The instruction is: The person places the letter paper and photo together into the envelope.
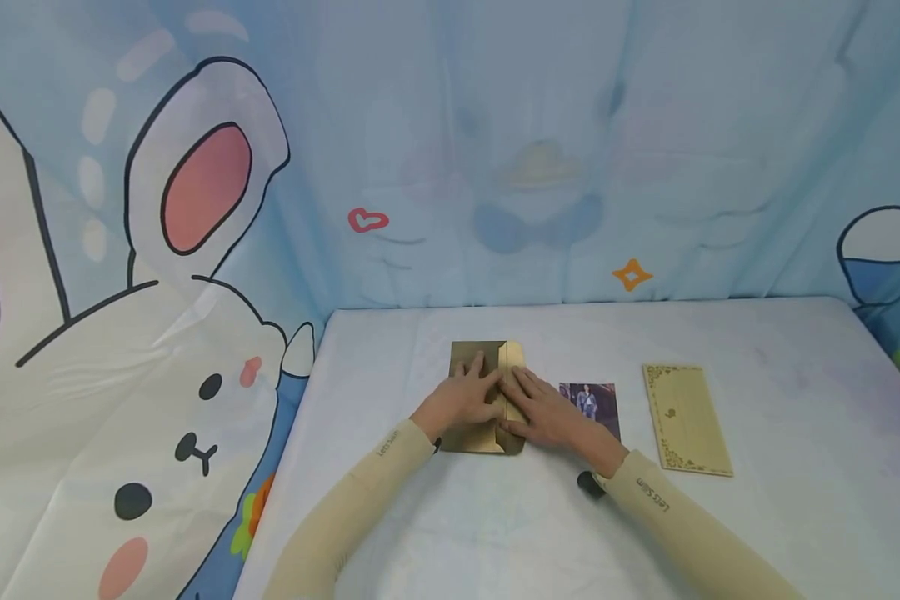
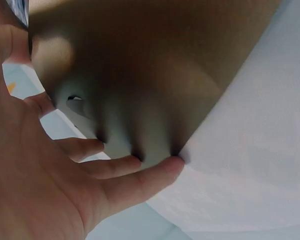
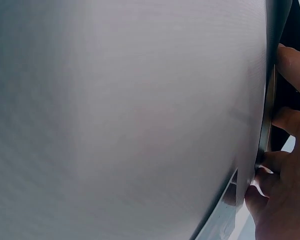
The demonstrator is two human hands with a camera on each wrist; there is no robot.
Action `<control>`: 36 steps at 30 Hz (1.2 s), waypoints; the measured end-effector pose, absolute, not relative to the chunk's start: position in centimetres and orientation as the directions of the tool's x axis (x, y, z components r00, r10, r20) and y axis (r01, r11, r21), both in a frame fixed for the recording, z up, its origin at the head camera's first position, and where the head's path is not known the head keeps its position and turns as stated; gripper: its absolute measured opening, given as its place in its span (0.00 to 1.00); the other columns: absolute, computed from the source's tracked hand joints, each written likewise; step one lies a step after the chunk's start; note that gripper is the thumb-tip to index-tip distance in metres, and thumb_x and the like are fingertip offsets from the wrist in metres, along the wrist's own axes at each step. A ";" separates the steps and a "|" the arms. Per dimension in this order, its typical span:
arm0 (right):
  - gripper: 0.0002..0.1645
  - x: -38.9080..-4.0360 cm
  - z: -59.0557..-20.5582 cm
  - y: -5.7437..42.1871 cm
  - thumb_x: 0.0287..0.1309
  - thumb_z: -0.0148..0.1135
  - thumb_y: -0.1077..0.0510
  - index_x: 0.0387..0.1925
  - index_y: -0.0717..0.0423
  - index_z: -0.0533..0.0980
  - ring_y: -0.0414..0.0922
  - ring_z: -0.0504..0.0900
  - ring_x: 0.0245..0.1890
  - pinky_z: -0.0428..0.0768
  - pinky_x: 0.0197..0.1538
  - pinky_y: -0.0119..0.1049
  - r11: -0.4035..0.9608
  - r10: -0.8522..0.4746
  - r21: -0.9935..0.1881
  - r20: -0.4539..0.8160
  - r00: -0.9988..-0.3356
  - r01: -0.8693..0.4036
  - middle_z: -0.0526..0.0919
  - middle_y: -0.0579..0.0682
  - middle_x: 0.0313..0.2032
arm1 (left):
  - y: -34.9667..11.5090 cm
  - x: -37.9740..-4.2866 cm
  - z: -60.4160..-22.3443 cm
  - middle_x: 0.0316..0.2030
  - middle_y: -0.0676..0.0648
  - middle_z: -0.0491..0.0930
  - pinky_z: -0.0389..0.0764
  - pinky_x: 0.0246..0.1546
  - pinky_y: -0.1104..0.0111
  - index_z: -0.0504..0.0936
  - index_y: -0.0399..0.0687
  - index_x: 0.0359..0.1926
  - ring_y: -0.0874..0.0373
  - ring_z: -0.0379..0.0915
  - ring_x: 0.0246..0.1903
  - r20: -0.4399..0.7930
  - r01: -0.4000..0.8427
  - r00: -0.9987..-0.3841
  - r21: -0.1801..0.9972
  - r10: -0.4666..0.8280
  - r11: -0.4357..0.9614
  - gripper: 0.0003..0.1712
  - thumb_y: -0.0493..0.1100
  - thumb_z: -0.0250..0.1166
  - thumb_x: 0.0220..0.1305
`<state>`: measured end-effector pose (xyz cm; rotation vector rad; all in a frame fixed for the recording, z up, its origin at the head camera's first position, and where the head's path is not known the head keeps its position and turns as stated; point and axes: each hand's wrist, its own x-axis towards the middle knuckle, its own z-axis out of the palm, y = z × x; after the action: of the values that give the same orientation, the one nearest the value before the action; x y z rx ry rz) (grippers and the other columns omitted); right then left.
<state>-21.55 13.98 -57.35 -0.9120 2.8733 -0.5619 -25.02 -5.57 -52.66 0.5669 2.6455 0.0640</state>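
Note:
A gold envelope (image 1: 467, 438) lies on the white table in the head view, with a lighter folded flap (image 1: 513, 356) along its right side. My left hand (image 1: 462, 398) rests on its face, fingers spread. From the right, my right hand (image 1: 549, 410) presses the flap side with extended fingers. In the left wrist view, the fingertips of the left hand (image 2: 55, 175) touch the brownish surface of the envelope (image 2: 140, 90). The right wrist view has the fingers of the right hand (image 3: 285, 170) along a thin edge. Beneath the hands, part of the envelope is hidden.
A small photo (image 1: 600, 404) of a person lies right of the envelope, partly covered by the right forearm. Farther right sits a tan card (image 1: 686, 417) with ornate corners. A blue printed curtain (image 1: 570, 250) hangs behind the table's far edge.

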 end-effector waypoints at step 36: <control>0.43 -21.4 -57.3 14.1 0.70 0.57 0.39 0.77 0.54 0.59 0.65 0.51 0.77 0.60 0.72 0.63 0.769 -0.557 -0.378 -0.002 -0.830 -0.515 0.50 0.66 0.78 | -11.4 -26.9 -52.3 0.78 0.35 0.47 0.76 0.62 0.55 0.53 0.60 0.73 0.44 0.58 0.75 -0.300 0.663 -0.650 0.225 0.698 0.714 0.60 0.74 0.71 0.47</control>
<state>-21.37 14.14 -57.28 -0.8658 2.8467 -0.5575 -26.85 -11.35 -52.28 1.0566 2.5563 0.1344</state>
